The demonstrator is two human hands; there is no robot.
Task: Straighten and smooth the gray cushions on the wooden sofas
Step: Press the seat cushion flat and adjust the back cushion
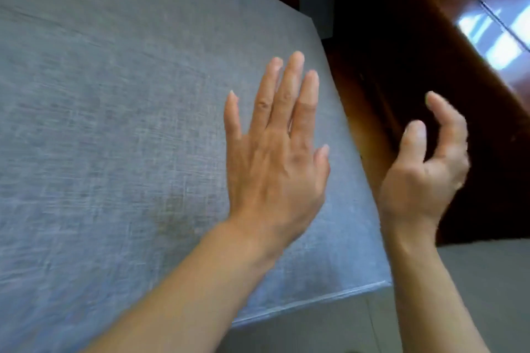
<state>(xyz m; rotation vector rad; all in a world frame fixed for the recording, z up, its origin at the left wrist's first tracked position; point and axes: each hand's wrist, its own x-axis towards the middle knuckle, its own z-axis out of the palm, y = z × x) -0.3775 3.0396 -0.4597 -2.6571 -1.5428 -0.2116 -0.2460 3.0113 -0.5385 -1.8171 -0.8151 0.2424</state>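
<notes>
Gray cushion (114,123) fills most of my view, its right edge running beside the dark wooden sofa frame (401,37). My left hand (275,157) lies flat over the cushion near that edge, fingers straight and spread, seemingly touching the fabric, though blur makes contact uncertain. My right hand (424,175) hovers past the edge, fingers loosely curled, holding nothing.

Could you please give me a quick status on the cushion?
Left hand flat over gray cushion. Right hand loose, empty, beside its edge. Nothing in the way.
</notes>
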